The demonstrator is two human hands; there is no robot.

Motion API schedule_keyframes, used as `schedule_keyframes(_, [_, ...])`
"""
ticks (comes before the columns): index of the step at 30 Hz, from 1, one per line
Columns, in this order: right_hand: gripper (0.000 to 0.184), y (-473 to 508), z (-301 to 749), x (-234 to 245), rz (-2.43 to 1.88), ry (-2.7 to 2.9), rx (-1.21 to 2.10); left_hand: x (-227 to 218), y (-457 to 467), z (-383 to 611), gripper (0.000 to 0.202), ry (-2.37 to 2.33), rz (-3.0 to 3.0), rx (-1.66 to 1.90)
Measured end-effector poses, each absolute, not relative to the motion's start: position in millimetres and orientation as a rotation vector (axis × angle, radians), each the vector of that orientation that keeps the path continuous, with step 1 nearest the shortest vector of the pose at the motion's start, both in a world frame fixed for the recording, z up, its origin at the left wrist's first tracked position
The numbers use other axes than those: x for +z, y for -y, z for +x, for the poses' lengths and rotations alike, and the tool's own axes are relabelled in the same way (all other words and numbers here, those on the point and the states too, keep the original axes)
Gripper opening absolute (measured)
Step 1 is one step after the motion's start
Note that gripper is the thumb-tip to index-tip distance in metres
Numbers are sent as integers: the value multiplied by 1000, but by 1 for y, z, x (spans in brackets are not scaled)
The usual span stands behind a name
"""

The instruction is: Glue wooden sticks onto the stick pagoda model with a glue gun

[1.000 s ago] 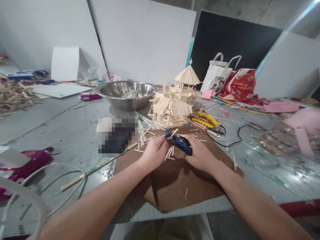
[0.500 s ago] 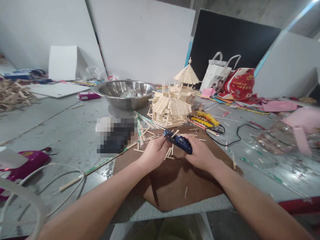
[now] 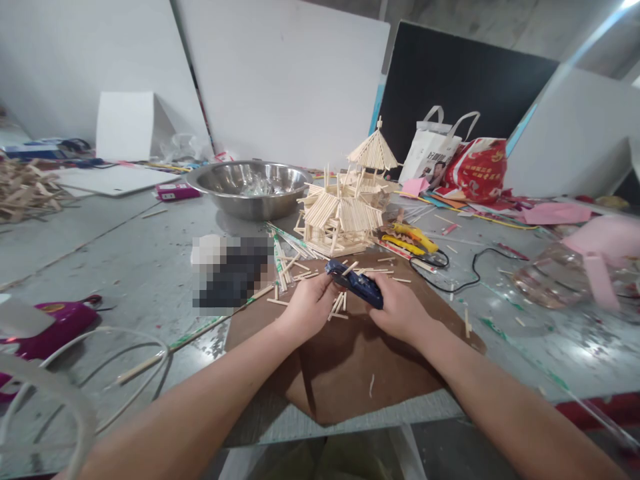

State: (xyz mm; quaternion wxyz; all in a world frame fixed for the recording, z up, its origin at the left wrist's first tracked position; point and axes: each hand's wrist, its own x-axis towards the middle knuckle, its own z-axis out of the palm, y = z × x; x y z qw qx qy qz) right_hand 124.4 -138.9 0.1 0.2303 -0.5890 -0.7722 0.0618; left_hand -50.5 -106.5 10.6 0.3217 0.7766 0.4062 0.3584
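Note:
Over a brown sheet [image 3: 395, 373], my right hand [image 3: 400, 307] is wrapped round a dark blue plier-like cutter [image 3: 357, 283], whose head points left. A short pale wooden stick [image 3: 351, 268] crosses the cutter's head at a slant. Close against that head, my left hand [image 3: 313, 303] is closed in a pinch at the stick's lower end; its fingertips are partly hidden. Below and around the tool lie several cut stick pieces [image 3: 340, 305]. Just behind my hands stands a pavilion model [image 3: 343, 213] built of wooden sticks, with a pointed roof.
A steel basin [image 3: 250, 193] stands left of the model. Yellow-handled pliers [image 3: 413, 239] and a black cable [image 3: 477, 267] lie to the right, near a clear jug with a pink lid [image 3: 550, 273]. At left are a purple glue gun [image 3: 55, 327] and a white cable [image 3: 163, 340].
Almost nothing differs. Both hands, the cutter and the stick keep nearly the same place; the view has shifted very slightly.

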Motion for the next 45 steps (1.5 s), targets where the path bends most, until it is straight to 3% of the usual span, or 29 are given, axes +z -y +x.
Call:
schedule_keyframes(16, [34,128,115,15,-1771,2156,183,10,100,-48,24,-1084,1783,1067])
schedule_keyframes(25, [24,119,110,23,-1679,2218,284,23,94,-66,26,-819,1168,706])
schedule_keyframes(29, [23,115,105,19,-1736,2234,186,20,88,-68,26,-879,1329,739])
schedule_keyframes(33, [25,111,98,17,-1838,2228,69,12,87,-65,26,-1214,1839,1028])
schedule_keyframes(36, [25,109,94,17,-1866,2208,75,11,87,-64,30,-1414,2025,1044])
schedule_keyframes(45, [34,109,105,14,-1710,2174,187,17,87,-62,25,-997,1570,933])
